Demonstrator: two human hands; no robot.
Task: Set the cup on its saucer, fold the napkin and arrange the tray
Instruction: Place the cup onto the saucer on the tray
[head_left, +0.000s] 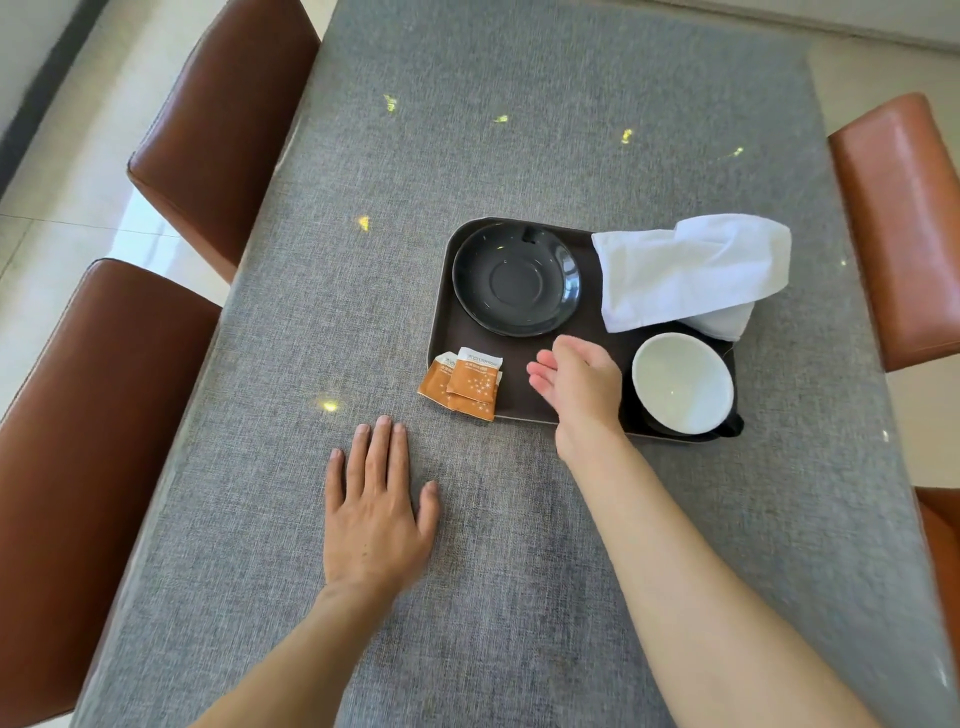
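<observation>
A dark brown tray (524, 382) lies on the grey table. In its far left part sits an empty black saucer (515, 279). A cup (681, 383), white inside and black outside, stands upright in the tray's near right corner, handle pointing to the near right. A loosely bunched white napkin (685, 270) drapes over the tray's far right edge. Two orange sachets (464, 384) overlap the tray's near left corner. My right hand (576, 382) hovers open over the tray, just left of the cup, holding nothing. My left hand (376, 512) rests flat on the table, fingers spread.
The grey cloth-covered table (519, 130) stretches away ahead. Brown leather chairs (218, 119) stand along the left side, and another chair (904, 223) stands at the right edge.
</observation>
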